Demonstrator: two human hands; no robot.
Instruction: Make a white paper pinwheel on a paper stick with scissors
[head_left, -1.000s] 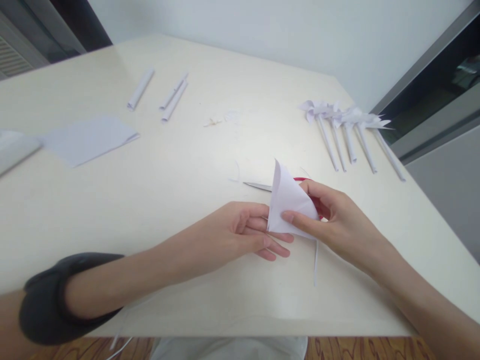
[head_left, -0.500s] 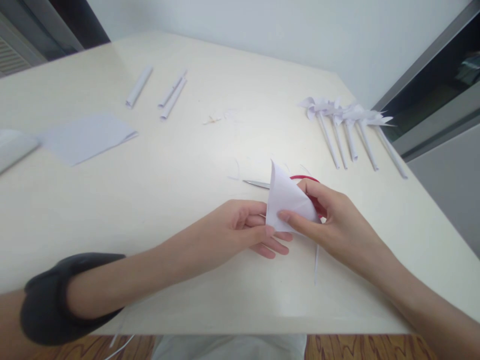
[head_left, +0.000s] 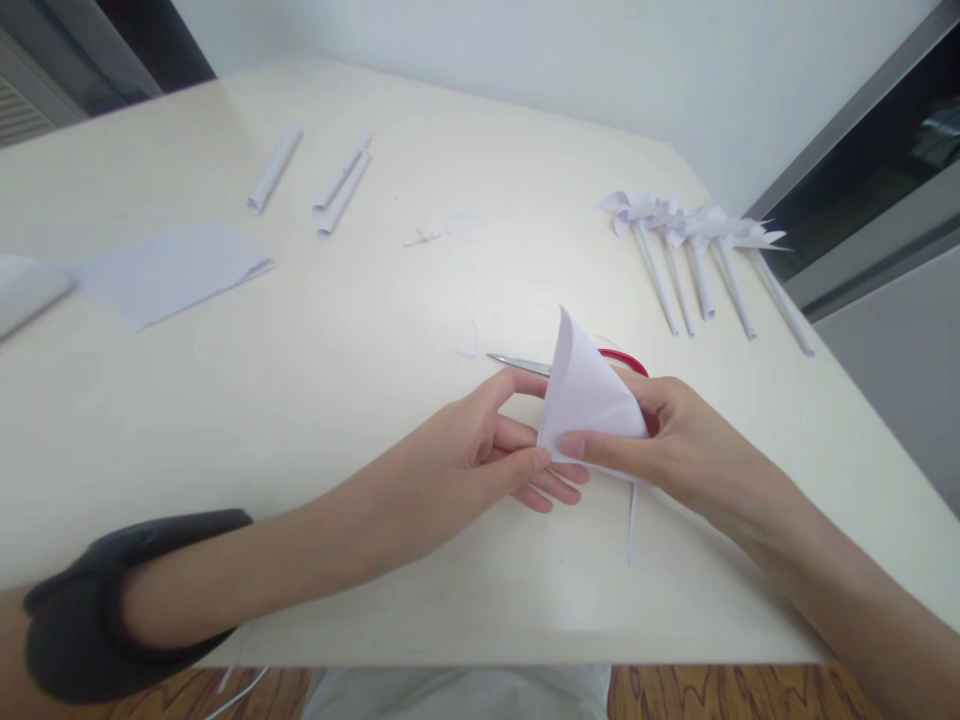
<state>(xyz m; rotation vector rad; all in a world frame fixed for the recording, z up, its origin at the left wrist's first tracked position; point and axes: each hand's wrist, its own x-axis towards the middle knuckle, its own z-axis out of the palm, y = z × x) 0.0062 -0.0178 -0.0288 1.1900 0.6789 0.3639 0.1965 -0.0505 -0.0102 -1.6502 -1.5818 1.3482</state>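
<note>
A folded triangle of white paper (head_left: 589, 395) is held just above the table between both hands. My left hand (head_left: 510, 445) pinches its lower left corner, thumb in front and the other fingers behind. On the right side, my right hand (head_left: 660, 430) grips the paper with its thumb across the front face; its other fingers are partly hidden behind it. Scissors (head_left: 517, 363) with red handles lie on the table behind the paper, their middle covered by it. A thin paper strip (head_left: 631, 525) lies below the right hand.
Several paper pinwheels (head_left: 697, 225) on rolled sticks lie in a row at the back right. Rolled paper tubes (head_left: 345, 190) lie at the back left, near a flat paper sheet (head_left: 180, 275). Small scraps (head_left: 422, 238) are at mid-table. The table's front edge (head_left: 450, 664) runs below my arms.
The folded paper has shifted slightly right and tilted up. My left index finger has lifted and stretched along behind its left edge. My right thumb stays on the front.
</note>
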